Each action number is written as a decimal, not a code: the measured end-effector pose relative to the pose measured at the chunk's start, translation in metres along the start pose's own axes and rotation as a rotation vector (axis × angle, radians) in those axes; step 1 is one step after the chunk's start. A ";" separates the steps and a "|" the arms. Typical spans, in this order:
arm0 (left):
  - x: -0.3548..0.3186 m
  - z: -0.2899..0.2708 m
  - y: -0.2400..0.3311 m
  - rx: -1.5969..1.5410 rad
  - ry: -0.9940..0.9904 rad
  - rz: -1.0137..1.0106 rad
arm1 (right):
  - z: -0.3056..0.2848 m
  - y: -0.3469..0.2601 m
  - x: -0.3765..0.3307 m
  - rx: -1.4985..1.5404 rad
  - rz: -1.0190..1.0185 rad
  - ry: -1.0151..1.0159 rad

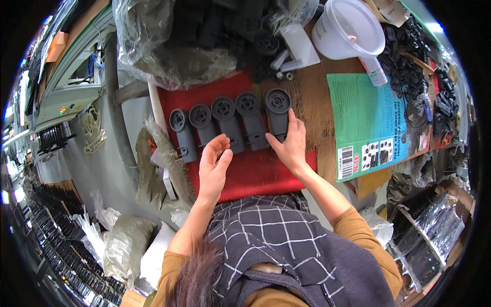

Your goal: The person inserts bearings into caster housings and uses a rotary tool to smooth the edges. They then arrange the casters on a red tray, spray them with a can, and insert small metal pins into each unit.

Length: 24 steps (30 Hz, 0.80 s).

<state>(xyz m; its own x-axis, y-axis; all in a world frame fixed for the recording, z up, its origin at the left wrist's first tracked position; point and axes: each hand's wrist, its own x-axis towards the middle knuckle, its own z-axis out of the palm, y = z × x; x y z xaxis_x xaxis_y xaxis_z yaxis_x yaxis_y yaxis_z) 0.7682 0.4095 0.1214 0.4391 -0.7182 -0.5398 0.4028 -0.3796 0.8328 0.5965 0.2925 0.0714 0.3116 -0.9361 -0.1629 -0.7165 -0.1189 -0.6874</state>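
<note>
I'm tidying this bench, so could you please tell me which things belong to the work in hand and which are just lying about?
In hand: five dark plastic parts in a row on the red mat; right hand touches the end one.
Lying about: white funnel, green card, plastic bag.

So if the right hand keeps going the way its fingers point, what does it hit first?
The right hand points up along the rightmost grey part, and its fingertips look already on that part's lower end. Going on, it would slide up to the round head. Depth is hard to judge.

Single head-worn fisheye view, looking steeply down from above the person's own hair and shoulders, close over the table [312,110], near edge at bottom, far edge at top, rim bending straight lines
</note>
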 end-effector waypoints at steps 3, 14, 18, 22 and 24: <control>0.029 -0.008 0.001 0.053 -0.007 0.056 | 0.023 0.024 0.014 0.029 -0.004 -0.069; 0.142 -0.042 0.080 -0.034 0.180 0.377 | 0.021 -0.022 0.218 -0.092 -0.525 0.322; 0.138 -0.016 0.069 0.145 0.062 0.253 | 0.052 -0.053 0.261 -0.141 -0.514 0.266; 0.156 0.033 0.070 -0.045 0.031 0.112 | 0.032 -0.071 0.215 0.071 -0.485 0.278; 0.175 0.057 0.071 -0.221 0.037 0.116 | 0.027 -0.079 0.179 0.151 -0.516 0.216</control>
<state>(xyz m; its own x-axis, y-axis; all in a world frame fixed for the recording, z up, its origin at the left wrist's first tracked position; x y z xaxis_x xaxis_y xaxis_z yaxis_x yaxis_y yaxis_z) 0.8277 0.2239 0.0931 0.5204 -0.7261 -0.4494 0.5117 -0.1561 0.8449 0.7256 0.1430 0.0776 0.4512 -0.8175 0.3579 -0.4032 -0.5445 -0.7355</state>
